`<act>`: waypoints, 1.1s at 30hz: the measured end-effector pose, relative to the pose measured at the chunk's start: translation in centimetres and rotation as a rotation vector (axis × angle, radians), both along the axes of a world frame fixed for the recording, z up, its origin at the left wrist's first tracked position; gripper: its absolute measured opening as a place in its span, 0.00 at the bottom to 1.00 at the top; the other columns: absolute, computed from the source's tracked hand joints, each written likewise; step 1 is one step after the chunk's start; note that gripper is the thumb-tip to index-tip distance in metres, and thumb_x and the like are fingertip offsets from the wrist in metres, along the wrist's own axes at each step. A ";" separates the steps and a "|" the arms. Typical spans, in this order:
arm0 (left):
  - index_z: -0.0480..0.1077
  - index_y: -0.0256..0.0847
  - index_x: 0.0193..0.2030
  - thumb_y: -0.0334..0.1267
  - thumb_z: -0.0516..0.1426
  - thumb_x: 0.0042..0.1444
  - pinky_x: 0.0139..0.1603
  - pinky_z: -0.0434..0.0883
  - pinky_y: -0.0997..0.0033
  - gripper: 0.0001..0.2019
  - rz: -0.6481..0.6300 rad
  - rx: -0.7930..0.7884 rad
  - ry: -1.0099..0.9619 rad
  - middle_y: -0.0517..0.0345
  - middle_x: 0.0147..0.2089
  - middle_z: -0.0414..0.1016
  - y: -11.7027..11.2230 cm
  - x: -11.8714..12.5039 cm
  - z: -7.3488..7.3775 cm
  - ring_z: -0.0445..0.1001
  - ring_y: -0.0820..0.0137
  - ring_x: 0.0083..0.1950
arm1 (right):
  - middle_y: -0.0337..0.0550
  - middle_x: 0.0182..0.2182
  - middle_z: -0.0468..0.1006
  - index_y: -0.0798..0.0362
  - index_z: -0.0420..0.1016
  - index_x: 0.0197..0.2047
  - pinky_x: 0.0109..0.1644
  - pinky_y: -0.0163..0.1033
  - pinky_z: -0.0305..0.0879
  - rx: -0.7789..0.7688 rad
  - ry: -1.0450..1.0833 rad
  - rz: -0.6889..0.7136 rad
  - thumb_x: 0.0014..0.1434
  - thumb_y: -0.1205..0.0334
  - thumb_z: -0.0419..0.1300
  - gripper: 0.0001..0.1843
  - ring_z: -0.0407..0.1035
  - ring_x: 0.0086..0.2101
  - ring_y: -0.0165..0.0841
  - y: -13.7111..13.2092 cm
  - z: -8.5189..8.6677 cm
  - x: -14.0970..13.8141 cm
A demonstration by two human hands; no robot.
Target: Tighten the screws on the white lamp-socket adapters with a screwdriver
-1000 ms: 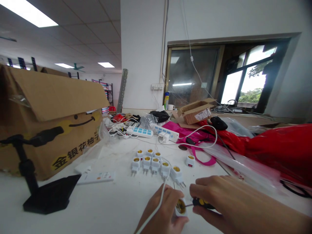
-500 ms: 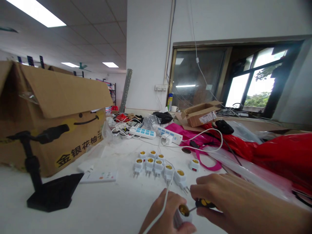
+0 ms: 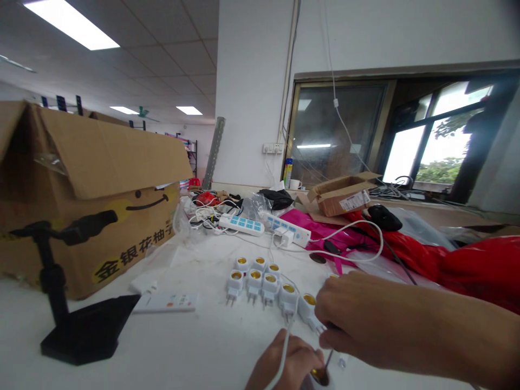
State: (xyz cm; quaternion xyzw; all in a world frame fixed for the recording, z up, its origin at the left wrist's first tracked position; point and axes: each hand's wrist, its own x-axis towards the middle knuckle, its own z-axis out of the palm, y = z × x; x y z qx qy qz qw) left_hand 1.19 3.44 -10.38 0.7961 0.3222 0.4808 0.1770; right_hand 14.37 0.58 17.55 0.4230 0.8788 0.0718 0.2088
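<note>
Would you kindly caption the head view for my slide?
The left hand holds a white lamp-socket adapter while the right hand points a screwdriver into it, with more adapters beyond.

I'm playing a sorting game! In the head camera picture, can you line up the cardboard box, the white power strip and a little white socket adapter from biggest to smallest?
1. Cardboard box
2. White power strip with blue switches
3. White socket adapter

The adapter sits nearer the camera than the strip, so it may look bigger than it really is.

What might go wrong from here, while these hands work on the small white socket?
The thin metal screwdriver shaft points into the white plastic lamp socket gripped by the left hand, so it may slip and stab that hand. The right hand is also very near the white plug-in socket adapters, and might knock them.
</note>
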 end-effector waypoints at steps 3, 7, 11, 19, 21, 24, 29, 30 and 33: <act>0.83 0.47 0.47 0.35 0.73 0.52 0.55 0.78 0.66 0.15 0.011 0.061 -0.080 0.56 0.43 0.87 -0.1 0.4 0.2 0.83 0.61 0.47 | 0.51 0.41 0.87 0.51 0.88 0.47 0.32 0.41 0.57 -0.058 0.059 0.008 0.65 0.66 0.71 0.07 0.83 0.38 0.46 0.8 -0.4 0.8; 0.82 0.47 0.46 0.36 0.71 0.57 0.60 0.76 0.67 0.11 0.041 -0.013 -0.138 0.58 0.47 0.87 -1.9 -0.1 2.6 0.82 0.62 0.51 | 0.46 0.49 0.84 0.46 0.85 0.50 0.39 0.41 0.65 -0.082 0.148 0.090 0.56 0.80 0.70 0.23 0.81 0.46 0.45 1.0 -1.4 1.9; 0.81 0.49 0.46 0.42 0.74 0.56 0.53 0.77 0.66 0.12 0.145 -0.098 0.071 0.58 0.43 0.84 -3.5 -0.9 4.8 0.81 0.60 0.49 | 0.53 0.43 0.84 0.57 0.87 0.43 0.41 0.44 0.67 -0.015 0.044 0.191 0.64 0.74 0.69 0.06 0.80 0.41 0.43 0.6 -1.6 1.7; 0.79 0.44 0.37 0.32 0.72 0.61 0.62 0.72 0.66 0.07 0.085 0.012 0.055 0.62 0.45 0.86 -4.4 -0.7 6.0 0.80 0.63 0.51 | 0.50 0.51 0.78 0.50 0.82 0.52 0.30 0.37 0.53 -0.029 0.081 0.084 0.58 0.77 0.69 0.20 0.79 0.40 0.41 0.1 -1.5 1.8; 0.78 0.44 0.37 0.33 0.71 0.62 0.60 0.72 0.65 0.07 0.077 0.006 0.076 0.62 0.45 0.86 -4.7 -0.8 6.5 0.80 0.63 0.51 | 0.54 0.52 0.78 0.54 0.83 0.53 0.29 0.38 0.54 -0.019 0.095 0.060 0.62 0.68 0.71 0.15 0.79 0.38 0.41 -0.2 -1.4 1.8; 0.77 0.44 0.38 0.34 0.71 0.62 0.56 0.73 0.65 0.07 0.104 -0.043 0.117 0.60 0.43 0.85 -5.0 -1.0 7.1 0.80 0.62 0.49 | 0.57 0.51 0.79 0.58 0.85 0.51 0.27 0.38 0.55 -0.009 0.079 0.055 0.66 0.66 0.69 0.11 0.77 0.34 0.37 -0.3 -1.1 1.6; 0.76 0.43 0.36 0.33 0.70 0.63 0.57 0.72 0.64 0.08 0.110 -0.066 0.121 0.60 0.39 0.82 -5.2 -1.0 7.5 0.79 0.63 0.45 | 0.50 0.51 0.79 0.51 0.85 0.52 0.28 0.36 0.60 -0.062 0.045 0.055 0.64 0.71 0.70 0.14 0.78 0.36 0.35 -0.1 -0.3 1.2; 0.75 0.43 0.36 0.33 0.70 0.64 0.58 0.71 0.64 0.09 0.105 -0.063 0.116 0.60 0.39 0.82 -5.2 -1.0 7.4 0.79 0.64 0.46 | 0.49 0.52 0.79 0.49 0.85 0.53 0.30 0.36 0.62 -0.064 0.038 0.060 0.64 0.70 0.71 0.15 0.79 0.37 0.36 -0.1 -0.2 1.1; 0.75 0.42 0.34 0.34 0.69 0.65 0.58 0.70 0.65 0.10 0.093 -0.057 0.126 0.61 0.39 0.83 -5.1 -0.9 7.4 0.78 0.64 0.46 | 0.56 0.51 0.81 0.53 0.86 0.53 0.35 0.41 0.67 -0.036 -0.009 0.081 0.69 0.65 0.68 0.11 0.80 0.44 0.44 -0.3 -0.1 0.7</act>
